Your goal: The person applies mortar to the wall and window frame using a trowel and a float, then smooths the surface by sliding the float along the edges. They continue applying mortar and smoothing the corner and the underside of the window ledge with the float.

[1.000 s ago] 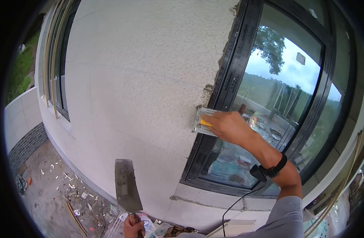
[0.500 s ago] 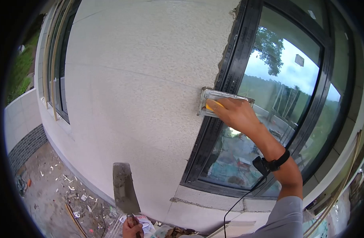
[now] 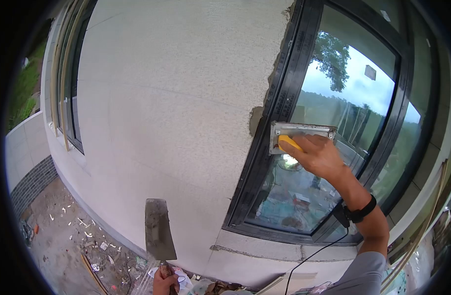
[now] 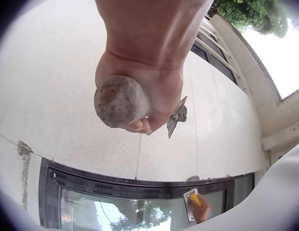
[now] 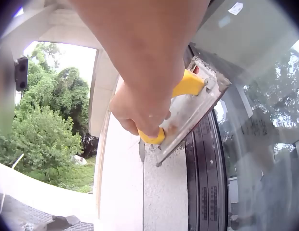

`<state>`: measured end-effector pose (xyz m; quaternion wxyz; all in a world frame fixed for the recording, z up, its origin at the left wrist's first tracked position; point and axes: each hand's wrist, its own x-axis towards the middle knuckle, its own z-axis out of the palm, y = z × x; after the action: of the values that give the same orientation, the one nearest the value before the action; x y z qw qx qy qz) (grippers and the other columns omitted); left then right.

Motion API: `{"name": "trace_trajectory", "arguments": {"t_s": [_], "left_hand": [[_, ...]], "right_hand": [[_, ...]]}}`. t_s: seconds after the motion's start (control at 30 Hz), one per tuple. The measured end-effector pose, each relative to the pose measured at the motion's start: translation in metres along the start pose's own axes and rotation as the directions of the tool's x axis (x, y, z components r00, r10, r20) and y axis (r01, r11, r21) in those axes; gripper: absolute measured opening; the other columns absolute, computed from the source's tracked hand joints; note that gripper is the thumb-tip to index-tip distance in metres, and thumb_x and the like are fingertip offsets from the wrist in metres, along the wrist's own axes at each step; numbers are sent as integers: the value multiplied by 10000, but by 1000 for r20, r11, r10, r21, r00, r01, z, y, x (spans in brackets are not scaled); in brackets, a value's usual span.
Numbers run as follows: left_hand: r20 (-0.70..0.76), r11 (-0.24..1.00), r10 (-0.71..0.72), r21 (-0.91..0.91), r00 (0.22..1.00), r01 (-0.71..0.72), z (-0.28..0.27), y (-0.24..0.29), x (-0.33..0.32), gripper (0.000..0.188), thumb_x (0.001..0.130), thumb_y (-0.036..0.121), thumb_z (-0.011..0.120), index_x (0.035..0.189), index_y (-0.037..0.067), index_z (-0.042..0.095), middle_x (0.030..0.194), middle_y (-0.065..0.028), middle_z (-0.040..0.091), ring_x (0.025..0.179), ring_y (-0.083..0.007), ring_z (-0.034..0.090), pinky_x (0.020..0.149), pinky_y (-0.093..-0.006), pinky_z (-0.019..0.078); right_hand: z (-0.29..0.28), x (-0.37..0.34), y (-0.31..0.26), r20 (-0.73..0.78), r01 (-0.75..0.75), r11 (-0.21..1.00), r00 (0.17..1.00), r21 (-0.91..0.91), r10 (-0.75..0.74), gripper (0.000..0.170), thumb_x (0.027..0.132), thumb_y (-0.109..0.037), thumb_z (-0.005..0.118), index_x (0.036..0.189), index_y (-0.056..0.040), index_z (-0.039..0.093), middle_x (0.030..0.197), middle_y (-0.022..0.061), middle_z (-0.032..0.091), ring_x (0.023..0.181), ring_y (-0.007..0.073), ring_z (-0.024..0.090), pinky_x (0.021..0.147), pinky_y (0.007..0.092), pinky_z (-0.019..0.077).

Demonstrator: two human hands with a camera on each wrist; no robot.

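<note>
The right hand (image 3: pixel 318 155) has its fingers curled tight round the yellow handle (image 3: pixel 289 143) of the float (image 3: pixel 306 129). The float is at 3 o'clock in the head view, in front of the window (image 3: pixel 353 108). Its long side lies almost flat, from 9 to 3 o'clock; in the right wrist view it slants from 7 to 1 o'clock. I cannot tell if the float touches the window. A rough gray patch (image 3: pixel 255 120) is on the edge of the wall (image 3: pixel 176 113), near the float, at about 10 o'clock from it. The left hand (image 3: pixel 165 284) is down at 7 o'clock and grips the trowel (image 3: pixel 159 231) by its grip. The trowel is long and thin, and its blade points up, just a bit toward 11 o'clock, with the wall behind it. In the left wrist view, the round end of its grip (image 4: pixel 118 102) sticks out of the hand, and the blade (image 4: pixel 177 117) shows thin, from its side.
</note>
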<state>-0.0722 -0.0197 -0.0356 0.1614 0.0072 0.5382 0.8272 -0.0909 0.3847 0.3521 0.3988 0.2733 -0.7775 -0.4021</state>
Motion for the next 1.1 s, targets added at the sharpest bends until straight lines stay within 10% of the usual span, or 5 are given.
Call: {"name": "trace_trajectory", "arguments": {"t_s": [0.33,1.1], "left_hand": [[23,997,-27,78,999,25,0,3,5,141,827,111,654,872,64,529,579,-11,503,447,-112,476,406,-244,372],[-110,995,22,96,994,-11,2,-15,0,99,835,87,613,833,42,525,552,-42,528,403,-138,508,380,-257,424]], "right_hand": [[25,62,-26,-126,12,990,992,-141,-30,392,775,-117,655,1164,-115,610,882,93,608,723,178,629,595,293,525],[-42,154,215,-641,-605,730,704,-318,304,334,842,-151,613,1171,-196,639,817,80,668,784,285,682,641,386,549]]}}
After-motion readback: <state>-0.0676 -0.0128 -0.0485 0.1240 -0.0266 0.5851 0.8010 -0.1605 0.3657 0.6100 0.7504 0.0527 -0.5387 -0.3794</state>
